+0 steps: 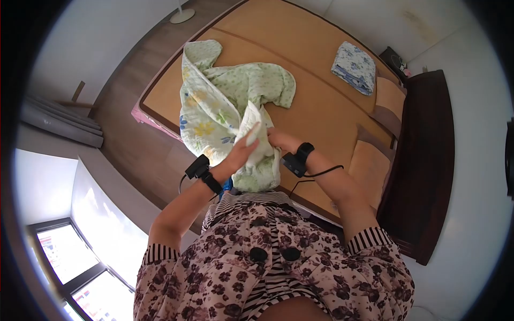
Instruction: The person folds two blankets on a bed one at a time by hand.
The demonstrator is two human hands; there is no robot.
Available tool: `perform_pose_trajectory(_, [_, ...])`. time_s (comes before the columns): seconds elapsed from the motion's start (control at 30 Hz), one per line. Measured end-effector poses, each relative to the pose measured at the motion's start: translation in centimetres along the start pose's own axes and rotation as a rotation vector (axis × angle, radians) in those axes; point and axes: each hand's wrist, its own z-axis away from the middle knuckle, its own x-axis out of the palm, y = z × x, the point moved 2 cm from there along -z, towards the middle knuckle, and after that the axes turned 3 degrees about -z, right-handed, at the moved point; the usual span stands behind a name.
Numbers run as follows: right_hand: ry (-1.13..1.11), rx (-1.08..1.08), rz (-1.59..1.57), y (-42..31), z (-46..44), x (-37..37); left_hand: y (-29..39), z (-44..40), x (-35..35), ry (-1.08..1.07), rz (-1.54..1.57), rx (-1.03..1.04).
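Note:
A pale green quilt (206, 120) with yellow and blue flowers lies bunched across the near side of the bed, its near end lifted toward my body. Against the raised white edge of the quilt, my left hand (243, 151) is closed on a fold, fingers pointing up. On the quilt's right side, my right hand (277, 139) grips the fabric too, its fingertips partly hidden in the cloth. Each wrist wears a black strapped device with a cable.
The bed (316, 125) has a tan mat. A folded blue-and-white quilt (354, 68) lies near two tan pillows (369, 170) by the dark headboard (423, 166). A window (80, 262) is at lower left, and a white round stand base (182, 15) is on the floor.

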Motion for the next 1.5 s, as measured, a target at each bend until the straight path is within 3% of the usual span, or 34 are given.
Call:
perform_pose_trajectory(0.07, [0.219, -0.034, -0.399, -0.1, 0.8, -0.6, 0.3, -0.3, -1.9, 0.112, 0.11, 0.0])
perform_pose_trajectory(0.13, [0.39, -0.112, -0.678, -1.8, 2.2, -0.8, 0.9, -0.8, -3.1, 0.192, -0.045, 0.16])
perform_pose_trajectory(0.23, [0.355, -0.277, -0.865, -6.5, 5.3, -0.5, 2.4, -1.0, -3.3, 0.172, -0.174, 0.258])
perform_pose_trajectory(0.3, [0.299, -0.263, -0.856, -6.5, 5.2, -0.6, 2.4, -1.5, -3.0, 0.148, -0.428, 0.382])
perform_pose_trajectory(0.47, [0.22, -0.21, -0.632, -9.1, 5.4, 1.4, 4.5, -0.7, 0.2, -0.102, -0.505, 0.435])
perform_pose_trajectory(0.57, [0.054, -0.125, -1.03, -10.9, 5.7, 1.2, 4.1, -1.2, -1.0, -0.17, -0.525, 0.305])
perform_pose_trajectory(0.67, [0.025, -0.047, -0.916, -12.3, 5.8, 1.7, 4.6, -1.1, -1.6, -0.255, -0.546, 0.332])
perform_pose_trajectory(0.77, [0.25, -0.009, -0.727, -11.4, 3.2, 0.3, 4.8, -1.0, -0.9, -0.025, -0.679, 0.472])
perform_pose_trajectory(0.87, [0.345, -0.221, -0.862, -14.0, 1.9, -4.1, 6.3, -0.8, -1.4, 0.397, -0.723, 0.537])
perform_pose_trajectory(1.0, [0.351, -0.501, -0.908, -21.4, 5.2, -8.7, 2.5, -1.4, -7.8, 0.774, -0.963, 0.4])
perform_pose_trajectory(1.2, [0.657, -0.795, -0.822, -26.6, 12.4, -17.7, -2.6, 2.0, -17.8, 1.276, -1.005, 0.239])
perform_pose_trajectory(1.23, [0.712, -0.844, -0.844, -27.5, 14.0, -18.6, -5.1, 2.5, -20.8, 1.324, -1.063, 0.138])
perform_pose_trajectory(1.27, [0.483, -0.873, -0.933, -26.6, 15.4, -22.3, -6.5, 3.9, -22.8, 1.345, -1.042, 0.116])
perform_pose_trajectory(1.3, [0.659, -0.849, -0.837, -26.3, 17.2, -25.2, -5.8, 5.7, -22.9, 1.378, -1.036, 0.15])
perform_pose_trajectory(1.37, [0.941, -0.875, -0.809, -27.7, 20.1, -26.0, -8.8, 7.9, -27.0, 1.356, -0.83, -0.135])
perform_pose_trajectory(1.43, [0.875, -0.905, -0.819, -28.2, 22.4, -26.8, -6.9, 9.4, -26.3, 1.339, -0.831, -0.208])
perform_pose_trajectory(1.5, [0.9, -0.916, -0.873, -27.8, 23.0, -27.1, -7.5, 6.9, -25.2, 1.11, -0.944, -0.026])
